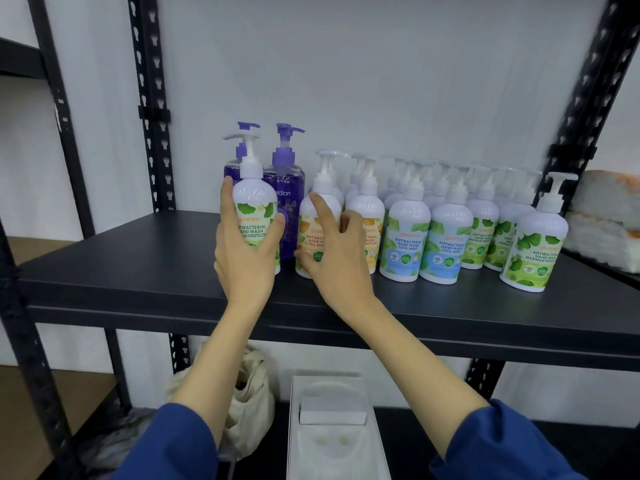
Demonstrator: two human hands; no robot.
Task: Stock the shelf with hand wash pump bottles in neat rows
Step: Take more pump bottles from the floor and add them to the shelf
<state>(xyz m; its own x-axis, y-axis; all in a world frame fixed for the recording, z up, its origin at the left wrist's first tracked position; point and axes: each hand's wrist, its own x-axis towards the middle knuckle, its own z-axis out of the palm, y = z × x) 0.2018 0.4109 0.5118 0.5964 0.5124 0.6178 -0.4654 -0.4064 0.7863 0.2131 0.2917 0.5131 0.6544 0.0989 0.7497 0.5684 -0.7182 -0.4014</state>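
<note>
My left hand [244, 251] grips a white pump bottle with a green label [255, 209] at the left end of the group on the black shelf [138, 271]. Behind it stand two purple pump bottles [285, 188]. My right hand [332, 251] wraps around an orange-labelled white bottle [313, 216], fingers spread over its front, thumb at its base. To the right stand rows of white pump bottles: another orange-labelled one [369, 216], blue cool mint ones [405, 237], and green ones [481, 233]. One green-labelled bottle [535, 244] stands apart at the front right.
Black perforated uprights [152, 116] frame the shelf. Folded towels or sponges [606, 216] lie at the right end. Below, a cloth bag [249, 382] and a white moulded box [332, 427] sit on the lower shelf. Bare shelf surface extends left of the bottles.
</note>
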